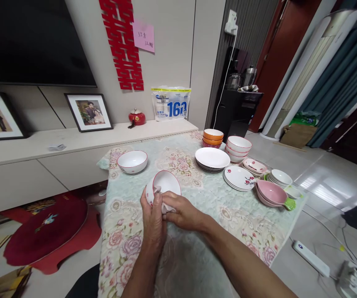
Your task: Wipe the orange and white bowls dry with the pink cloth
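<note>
A white bowl with a red rim (169, 182) is held tilted above the table, its inside facing away to the right. My left hand (152, 211) wraps round its near left side, thumb by the rim. In my right hand (181, 209) a pale crumpled cloth (167, 206) is pinched against the bowl's near edge; part of it shows over the rim by the left thumb. A similar red-rimmed bowl (132, 162) stands upright on the table, beyond my hands to the left.
On the flowered tablecloth (125, 240), to the right, stand white plates (212, 158), flower-patterned plates (239, 178), orange bowls (213, 135), stacked red-rimmed bowls (239, 145), small white bowls (280, 177) and pink dishes (271, 193). A cabinet (73, 151) runs behind; a red stool (51, 231) is left.
</note>
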Demonstrator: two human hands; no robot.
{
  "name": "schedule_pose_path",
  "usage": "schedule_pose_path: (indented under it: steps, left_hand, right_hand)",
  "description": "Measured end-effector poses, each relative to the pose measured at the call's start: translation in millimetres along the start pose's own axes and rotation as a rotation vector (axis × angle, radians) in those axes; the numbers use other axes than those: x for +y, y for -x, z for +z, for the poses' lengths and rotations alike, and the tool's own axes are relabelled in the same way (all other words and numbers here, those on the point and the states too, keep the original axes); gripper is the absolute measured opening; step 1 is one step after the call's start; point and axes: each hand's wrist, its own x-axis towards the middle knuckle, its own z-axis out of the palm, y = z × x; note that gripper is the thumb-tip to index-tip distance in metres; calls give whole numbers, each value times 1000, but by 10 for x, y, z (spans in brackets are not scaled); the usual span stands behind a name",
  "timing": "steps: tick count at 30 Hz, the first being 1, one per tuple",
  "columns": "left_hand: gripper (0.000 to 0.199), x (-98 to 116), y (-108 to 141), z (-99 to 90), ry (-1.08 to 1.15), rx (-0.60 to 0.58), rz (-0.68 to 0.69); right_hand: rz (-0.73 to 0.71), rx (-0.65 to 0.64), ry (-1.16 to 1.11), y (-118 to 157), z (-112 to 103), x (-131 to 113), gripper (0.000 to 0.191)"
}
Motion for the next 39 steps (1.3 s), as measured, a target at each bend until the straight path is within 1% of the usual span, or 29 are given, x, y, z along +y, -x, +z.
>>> schedule_pose_path:
  steps: [2, 3, 5, 7, 9, 11, 13, 14, 15, 16, 18, 20, 22, 24, 26, 28, 30, 31, 32, 34, 36, 37, 39]
  left_hand:
    - [64, 32, -5, -8, -14, 4, -29]
    - [65, 40, -9, -16, -22, 1, -45]
    - [69, 31, -21, -38, -53, 0, -52]
    - [71, -7, -31, -58, -82, -4, -33]
    - [72, -54, -32, -65, -91, -21, 11]
    - [73, -87, -24, -52, -88, -39, 61]
    - [75, -92, -14, -27, -71, -57, 88]
    - [76, -83, -10, -15, -51, -65, 82]
    - [76, -67, -8, -5, -28, -67, 66]
    - [75, -47, -7, 2, -3, -62, 46]
    - [70, 1, -9, 9, 34, -32, 9]
    - [68, 44, -12, 9, 44, -13, -35]
    - [70, 65, -12, 6, 43, -16, -79]
    - [74, 51, -10, 3, 39, -29, -91]
    - [78, 7, -8, 1, 20, -38, -48]
    - [82, -42, -7, 1, -14, -47, 6]
    - [84, -69, -8, 3, -34, -51, 33]
    - [83, -68, -10, 4, -25, -51, 30]
    - [82, -59, -12, 6, -4, -46, 20]
    - [78, -21, -16, 10, 56, -36, -11]
    - [76, 19, -20, 10, 99, -35, -58]
    - [77, 33, -21, 8, 103, -34, -78]
    - [80, 33, -24, -2, 92, -37, -100]
  right_hand:
    - [-43, -103, 156, 21, -34, 35, 30]
    - [-42, -121, 249, 34, -46, 59, 29]
    - [-2, -118, 395, 58, -55, 104, 28]
    - [55, -95, 426, 69, -45, 126, 23]
    - [98, -40, 308, 62, -20, 110, 16]
    - [138, 67, 82, 36, 9, 55, 12]
    - [174, 180, -156, 2, 28, -14, 16]
    - [177, 203, -240, -12, 31, -42, 20]
    - [164, 194, -285, -23, 28, -59, 24]
    - [133, 156, -289, -29, 21, -61, 28]
    - [41, 32, -174, -25, -2, -20, 30]
    - [-23, -68, 43, -2, -21, 61, 26]
    - [-16, -102, 247, 26, -26, 137, 21]
    - [35, -92, 337, 44, -14, 168, 16]
    - [89, -33, 260, 44, 12, 144, 12]
    - [132, 82, 64, 24, 41, 87, 11]
    - [149, 180, -136, -3, 58, 36, 15]
    - [141, 191, -195, -14, 59, 25, 18]
    - [119, 170, -217, -21, 55, 25, 21]
    - [42, 70, -145, -19, 32, 63, 26]
    - [-22, -32, 43, 0, 3, 126, 26]
    - [-27, -66, 149, 13, -9, 155, 24]
    - [14, -95, 313, 35, -18, 189, 19]
